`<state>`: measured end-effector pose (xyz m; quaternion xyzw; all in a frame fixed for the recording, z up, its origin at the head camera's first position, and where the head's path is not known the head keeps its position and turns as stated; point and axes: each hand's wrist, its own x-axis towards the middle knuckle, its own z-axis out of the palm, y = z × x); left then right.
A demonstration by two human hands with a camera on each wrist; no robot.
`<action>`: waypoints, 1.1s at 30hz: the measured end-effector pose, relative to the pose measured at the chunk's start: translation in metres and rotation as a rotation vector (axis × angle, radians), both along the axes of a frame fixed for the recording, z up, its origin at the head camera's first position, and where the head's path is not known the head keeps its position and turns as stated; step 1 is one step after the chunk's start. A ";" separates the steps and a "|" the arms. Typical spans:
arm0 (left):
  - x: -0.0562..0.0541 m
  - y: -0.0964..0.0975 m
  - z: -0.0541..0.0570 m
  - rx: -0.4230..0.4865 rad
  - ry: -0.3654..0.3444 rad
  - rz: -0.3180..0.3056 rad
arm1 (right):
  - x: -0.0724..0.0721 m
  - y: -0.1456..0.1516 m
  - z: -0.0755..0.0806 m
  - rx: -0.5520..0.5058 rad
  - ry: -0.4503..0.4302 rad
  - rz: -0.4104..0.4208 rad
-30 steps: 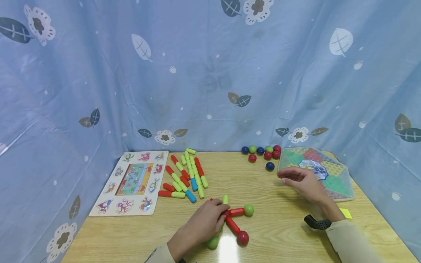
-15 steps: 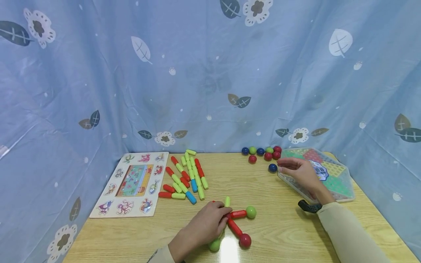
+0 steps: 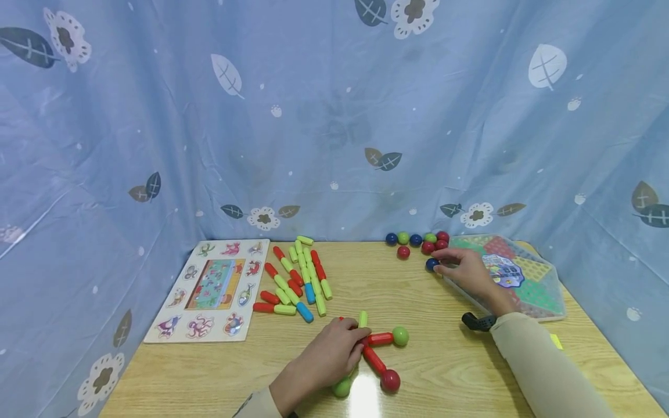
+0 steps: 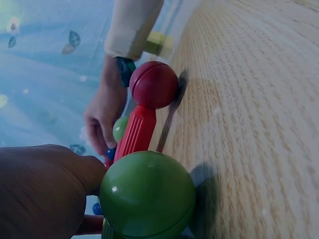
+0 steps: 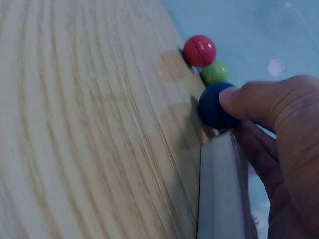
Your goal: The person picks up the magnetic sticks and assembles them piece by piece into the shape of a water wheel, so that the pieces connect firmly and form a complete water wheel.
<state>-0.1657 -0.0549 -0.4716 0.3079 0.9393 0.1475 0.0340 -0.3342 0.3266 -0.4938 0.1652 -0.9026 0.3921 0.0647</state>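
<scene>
Near the table's front, my left hand grips the middle of a ball-and-rod figure. Red rods spread from under its fingertips, one ending in a red ball, another in a green ball. A light green rod points away. Close to the left wrist camera is another green ball, beside the thumb; the figure's centre is mostly hidden by the fingers. At the right, my right hand pinches a dark blue ball between thumb and fingers, right by the corner of the clear plastic case.
Red, green and blue balls are grouped at the back, by the curtain. Left of centre lie several red, light green and blue rods, beside a sea-animal puzzle board. A yellow piece shows behind the right sleeve.
My right hand has moved left, from over the plastic case to the single blue ball, and now pinches it. The left hand keeps its grip on the figure, nearly still.
</scene>
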 end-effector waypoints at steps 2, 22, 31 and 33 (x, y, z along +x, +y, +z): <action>0.000 0.000 0.000 0.000 0.002 0.000 | 0.001 -0.004 0.000 0.031 0.033 0.002; 0.000 0.001 0.001 -0.055 0.015 -0.018 | 0.057 -0.095 -0.022 -0.306 -0.218 0.327; 0.001 0.004 0.002 -0.092 0.058 -0.032 | 0.062 -0.119 -0.024 -0.281 -0.200 0.413; 0.002 0.005 0.001 -0.100 0.065 -0.031 | 0.063 -0.122 -0.024 -0.276 -0.202 0.423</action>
